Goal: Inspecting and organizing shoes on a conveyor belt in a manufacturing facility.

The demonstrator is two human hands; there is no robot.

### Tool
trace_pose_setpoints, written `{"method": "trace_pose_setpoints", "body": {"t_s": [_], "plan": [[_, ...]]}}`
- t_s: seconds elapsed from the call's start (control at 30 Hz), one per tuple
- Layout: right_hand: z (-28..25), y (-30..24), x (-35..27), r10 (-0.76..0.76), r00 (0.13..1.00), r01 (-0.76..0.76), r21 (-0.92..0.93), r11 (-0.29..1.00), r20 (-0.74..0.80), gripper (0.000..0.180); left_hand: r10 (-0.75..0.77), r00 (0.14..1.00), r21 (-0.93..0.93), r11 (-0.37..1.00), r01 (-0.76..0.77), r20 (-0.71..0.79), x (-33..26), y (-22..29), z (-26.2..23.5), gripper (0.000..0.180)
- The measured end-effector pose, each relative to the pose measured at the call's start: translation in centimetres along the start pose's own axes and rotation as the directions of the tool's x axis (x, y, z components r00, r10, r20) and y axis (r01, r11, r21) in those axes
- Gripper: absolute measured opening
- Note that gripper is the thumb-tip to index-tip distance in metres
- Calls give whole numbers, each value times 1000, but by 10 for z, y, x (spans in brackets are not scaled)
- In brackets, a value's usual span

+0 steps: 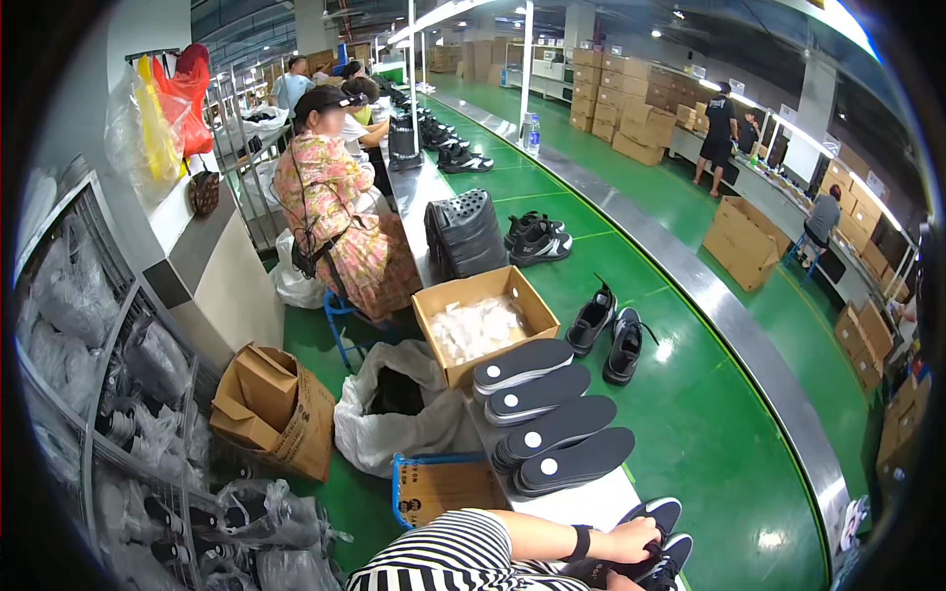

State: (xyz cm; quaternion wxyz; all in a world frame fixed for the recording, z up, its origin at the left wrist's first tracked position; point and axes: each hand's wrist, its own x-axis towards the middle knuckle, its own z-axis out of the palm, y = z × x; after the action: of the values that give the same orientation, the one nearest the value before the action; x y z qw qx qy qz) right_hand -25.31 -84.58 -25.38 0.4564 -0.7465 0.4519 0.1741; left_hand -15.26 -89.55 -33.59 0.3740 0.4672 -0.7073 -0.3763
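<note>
At the lower right edge, a pair of black shoes with pale sole edges lies by my hands: one shoe [662,511] farther away, the other shoe [678,554] nearer. My left hand [631,541], with a black band at the wrist, has its fingers curled onto the upper of a black shoe. Only a sliver of my right hand [621,582] shows below it, its fingers cut off by the frame. Just beyond, several stacks of dark insoles [581,459] with white round stickers lie on the white ledge [601,499].
Past the insoles stands an open carton [537,313] of white packets. Loose black shoes [624,347] sit on the green conveyor belt [709,433]. On the left are a white sack [360,433], a cardboard box [310,428] and a wire rack [94,433]. A seated person [330,207] works farther along.
</note>
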Motion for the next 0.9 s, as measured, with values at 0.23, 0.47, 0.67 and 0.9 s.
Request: {"method": "trace_pose_setpoints", "body": {"t_s": [0.23,0.47,0.67,0.9], "plan": [[9,7,12,-208,972,196,-112,974,-109,59,-36,975,-320,941,107,219,-1,23,-48,61],[36,-6,-29,-230,761,82,-261,962,-606,45,-544,718,-716,275,642,435,-35,16,-70,24],[39,12,-98,94,455,-66,72,995,-885,13,-522,496,-341,370,865,694,-53,25,-77,29],[45,49,-71,124,437,-161,59,985,-891,26,304,952,315,908,-277,-37,-20,33,-48,40]]}}
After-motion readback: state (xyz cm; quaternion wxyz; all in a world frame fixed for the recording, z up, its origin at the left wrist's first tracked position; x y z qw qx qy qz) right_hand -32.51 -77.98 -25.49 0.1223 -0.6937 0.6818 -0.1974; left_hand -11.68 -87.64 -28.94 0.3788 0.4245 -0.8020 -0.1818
